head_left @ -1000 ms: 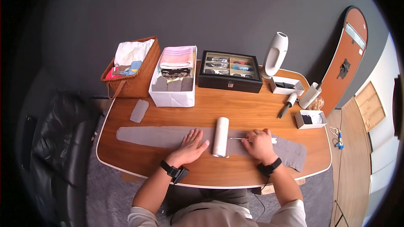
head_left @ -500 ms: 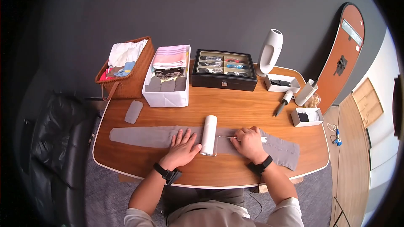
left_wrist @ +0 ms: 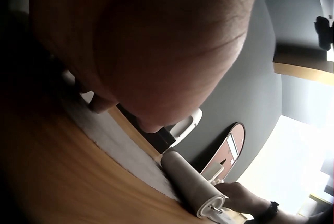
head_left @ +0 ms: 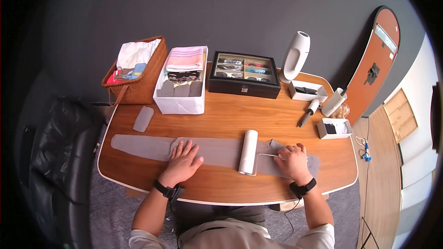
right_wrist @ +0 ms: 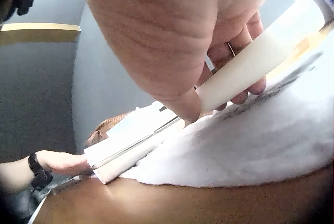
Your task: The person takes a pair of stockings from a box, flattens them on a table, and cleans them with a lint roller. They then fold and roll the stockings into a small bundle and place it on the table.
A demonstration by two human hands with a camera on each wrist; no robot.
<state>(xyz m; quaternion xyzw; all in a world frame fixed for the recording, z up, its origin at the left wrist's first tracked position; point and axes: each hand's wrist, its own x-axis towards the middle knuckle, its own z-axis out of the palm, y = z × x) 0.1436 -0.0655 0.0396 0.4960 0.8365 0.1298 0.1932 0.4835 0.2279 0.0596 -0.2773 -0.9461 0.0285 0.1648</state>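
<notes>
Grips a white handle in the right hand, with thumb and fingers curled round it. Has a large white roller just to the left of that grip — out of the fingers' reach, joined to the handle by a thin wire frame. Has the roller lying crosswise on a long strip of gray cloth, between the two hands, with its near end past the cloth's near edge. Rests the left hand on the cloth, well apart from the roller, with fingers spread and holding nothing. Has the cloth stretched lengthwise along a wooden table, rumpled near the right hand — with a small gray bundle beyond its left part and a white bin farther back.
</notes>
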